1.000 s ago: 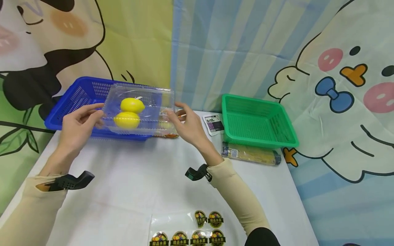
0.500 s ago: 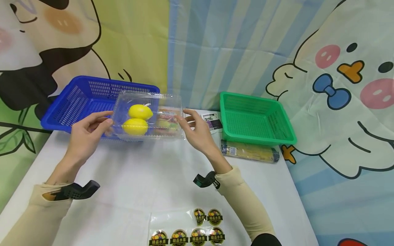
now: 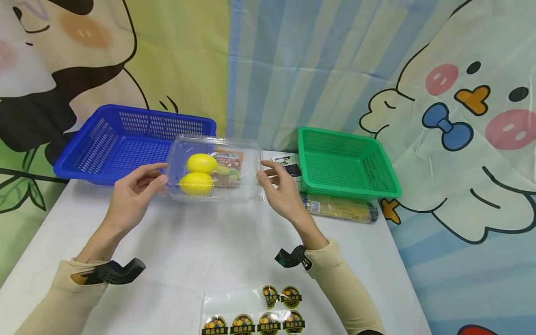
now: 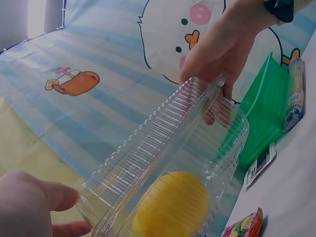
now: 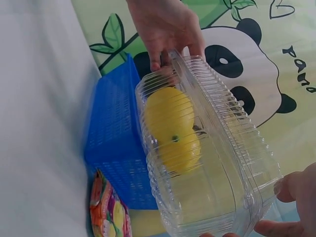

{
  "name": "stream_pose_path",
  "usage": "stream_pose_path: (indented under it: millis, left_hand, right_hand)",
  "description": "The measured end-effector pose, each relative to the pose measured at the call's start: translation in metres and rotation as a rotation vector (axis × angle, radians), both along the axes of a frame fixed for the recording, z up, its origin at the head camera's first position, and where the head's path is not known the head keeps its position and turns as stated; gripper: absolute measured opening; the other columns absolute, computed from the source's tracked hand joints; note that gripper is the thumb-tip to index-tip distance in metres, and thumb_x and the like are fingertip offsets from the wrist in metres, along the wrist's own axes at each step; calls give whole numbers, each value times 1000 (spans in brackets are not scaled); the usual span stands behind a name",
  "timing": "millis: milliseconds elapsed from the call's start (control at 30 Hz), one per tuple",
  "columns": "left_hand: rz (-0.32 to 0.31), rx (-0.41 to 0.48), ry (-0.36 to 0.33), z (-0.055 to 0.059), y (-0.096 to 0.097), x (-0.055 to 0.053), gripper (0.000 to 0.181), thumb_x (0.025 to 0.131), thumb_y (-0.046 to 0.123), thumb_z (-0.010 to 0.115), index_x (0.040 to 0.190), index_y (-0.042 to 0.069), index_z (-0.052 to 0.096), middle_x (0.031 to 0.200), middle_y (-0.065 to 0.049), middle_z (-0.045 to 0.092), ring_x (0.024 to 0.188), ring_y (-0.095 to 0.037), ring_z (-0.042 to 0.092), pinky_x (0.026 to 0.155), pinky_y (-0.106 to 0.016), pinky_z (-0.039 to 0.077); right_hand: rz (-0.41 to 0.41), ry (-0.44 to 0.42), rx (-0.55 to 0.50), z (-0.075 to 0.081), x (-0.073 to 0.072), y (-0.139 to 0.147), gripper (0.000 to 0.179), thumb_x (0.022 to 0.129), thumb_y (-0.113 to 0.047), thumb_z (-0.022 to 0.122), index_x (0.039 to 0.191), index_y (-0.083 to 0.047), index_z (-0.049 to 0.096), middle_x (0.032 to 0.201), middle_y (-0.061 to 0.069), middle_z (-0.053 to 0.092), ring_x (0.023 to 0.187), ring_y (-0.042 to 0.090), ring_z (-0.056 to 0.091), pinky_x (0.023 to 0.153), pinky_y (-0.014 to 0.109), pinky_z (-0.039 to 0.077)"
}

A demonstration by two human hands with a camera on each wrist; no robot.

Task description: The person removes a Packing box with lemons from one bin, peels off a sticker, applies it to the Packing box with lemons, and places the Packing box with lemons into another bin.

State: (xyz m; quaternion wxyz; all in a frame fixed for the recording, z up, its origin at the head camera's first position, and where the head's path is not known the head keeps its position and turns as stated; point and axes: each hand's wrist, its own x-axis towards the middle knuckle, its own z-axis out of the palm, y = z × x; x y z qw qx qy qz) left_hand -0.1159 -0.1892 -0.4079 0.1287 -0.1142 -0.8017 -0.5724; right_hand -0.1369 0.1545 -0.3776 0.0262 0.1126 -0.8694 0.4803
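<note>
A clear plastic box (image 3: 250, 160) with its ribbed lid down is held up above the table, apart from it in both wrist views. Inside, at its left end, lie two lemons, one behind (image 3: 202, 164) and one in front (image 3: 197, 184). My left hand (image 3: 136, 195) pinches the box's left end between thumb and fingers. At the opposite end my right hand (image 3: 281, 188) pinches it the same way. Through the clear plastic shows a colourful fruit packet (image 5: 109, 207), which lies on the table beyond the box.
A blue basket (image 3: 77, 144) stands at the back left, partly behind the box. To the right is a green basket (image 3: 349, 191), with a black-and-white packet (image 3: 289, 165) beside it and a long yellowish packet (image 3: 339, 207) in front. A sheet of round stickers (image 3: 234, 302) lies near me.
Both hands have brought the box to the right and towards me, away from the blue basket. More of that basket and the fruit packet now shows. The grip looks the same.
</note>
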Motion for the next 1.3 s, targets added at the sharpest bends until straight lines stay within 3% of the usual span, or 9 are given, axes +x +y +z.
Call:
stream_pose_path:
  millis: [467,700,967,1300]
  left_hand:
    - [-55,8,24,-2,18,15,34,105,7,60,138,0,63,109,6,64,95,-2,63,84,-7,50]
    - [-99,30,47,-6,25,19,35,106,-1,53,140,0,62,111,-2,65,89,-5,63,80,-10,51]
    - [-119,-17,59,-13,31,22,44,102,-7,56,144,5,60,115,5,63,96,-5,61,86,-9,48]
    - [-147,26,58,-17,38,26,45,99,-10,60,142,3,62,112,1,64,95,-5,62,84,-11,50]
  right_hand:
    - [-38,29,-29,-7,20,19,40,108,-33,59,144,-16,59,120,12,70,109,29,71,95,51,57]
    - [-55,22,-40,-11,25,28,39,108,-30,60,143,-14,60,119,13,70,108,29,71,99,49,57]
    - [-55,-4,-56,-14,31,36,40,107,-28,60,144,-13,59,122,16,68,110,29,72,102,50,56]
    - [-56,-14,-72,-17,39,46,42,107,-28,61,146,-12,57,121,14,69,111,33,73,96,53,56]
